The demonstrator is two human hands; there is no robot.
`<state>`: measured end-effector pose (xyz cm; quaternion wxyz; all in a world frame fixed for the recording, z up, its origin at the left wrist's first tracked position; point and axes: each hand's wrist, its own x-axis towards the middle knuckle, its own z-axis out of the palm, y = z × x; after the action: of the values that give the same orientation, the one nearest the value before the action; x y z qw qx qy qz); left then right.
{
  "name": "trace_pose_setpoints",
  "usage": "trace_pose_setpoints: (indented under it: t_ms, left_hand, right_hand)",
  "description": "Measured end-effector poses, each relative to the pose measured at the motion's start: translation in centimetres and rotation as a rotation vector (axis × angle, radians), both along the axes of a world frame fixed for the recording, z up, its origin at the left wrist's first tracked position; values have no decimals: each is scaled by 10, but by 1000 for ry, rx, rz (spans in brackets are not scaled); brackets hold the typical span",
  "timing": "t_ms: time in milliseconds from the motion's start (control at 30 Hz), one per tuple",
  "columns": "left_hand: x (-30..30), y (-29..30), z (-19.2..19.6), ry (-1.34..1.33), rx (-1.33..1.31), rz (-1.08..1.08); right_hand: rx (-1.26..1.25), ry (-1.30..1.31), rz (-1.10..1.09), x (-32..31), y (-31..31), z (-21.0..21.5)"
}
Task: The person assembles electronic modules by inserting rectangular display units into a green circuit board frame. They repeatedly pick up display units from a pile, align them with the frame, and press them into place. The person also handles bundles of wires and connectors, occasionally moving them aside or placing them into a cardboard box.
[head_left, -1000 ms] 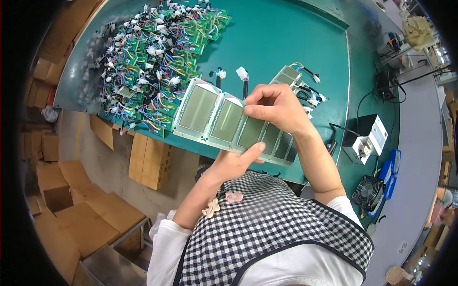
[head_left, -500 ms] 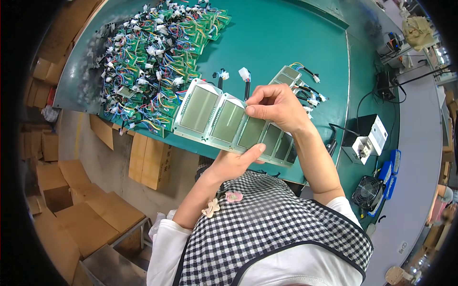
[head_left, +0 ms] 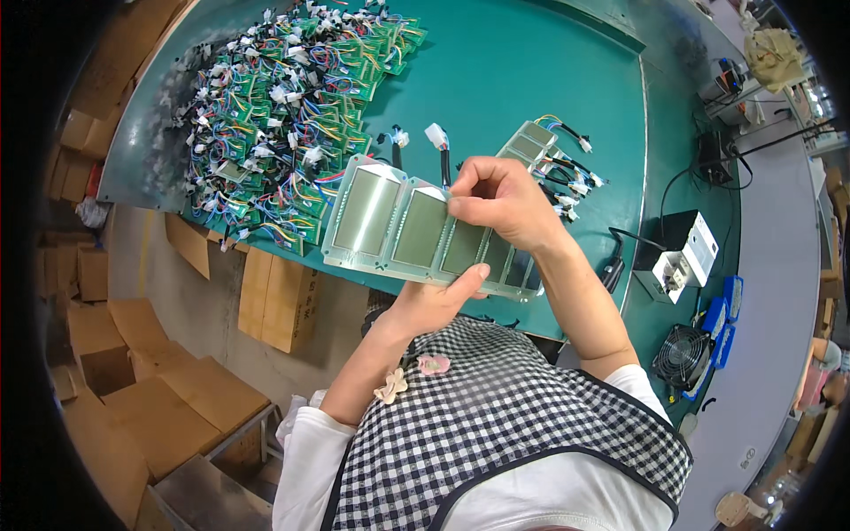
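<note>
Left hand (head_left: 432, 306) clasps a long pale-green circuit-board strip (head_left: 420, 232), slanting left-to-right; right hand (head_left: 511, 209) pinches at its far edge, contents unclear.

The green surface (head_left: 549, 80) has a raised ledge (head_left: 595, 28) along its far edge and a dull metal panel (head_left: 133, 168) flanking its left edge. Past its near-left corner I see grey floor (head_left: 199, 310), crossed by a faint yellow line (head_left: 143, 257). Brown boxes (head_left: 173, 398) crowd that side, some open, beside a low metal stand (head_left: 204, 496). One carton (head_left: 276, 301) sits just off the near edge. Beyond the right edge runs a long pale grey band (head_left: 761, 354), with shelving (head_left: 801, 124) past the far-right corner. Light glances softly off the metal.
</note>
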<state>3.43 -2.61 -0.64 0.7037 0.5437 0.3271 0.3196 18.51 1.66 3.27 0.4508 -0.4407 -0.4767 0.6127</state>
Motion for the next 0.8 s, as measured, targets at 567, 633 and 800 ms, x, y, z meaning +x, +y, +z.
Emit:
trace_pose_setpoints:
  t_ms: [567,633,800]
  left_hand:
    - [-8,15,-29,179,696,78]
    - [-12,15,-19,59,197,151]
    - [-15,28,-17,-100,-71,212]
  right_hand:
    - [682,-311,-60,-30,-35,6]
    - [374,78,-26,-7,-54,2]
    - [-447,-855,-401,95,-104,-195]
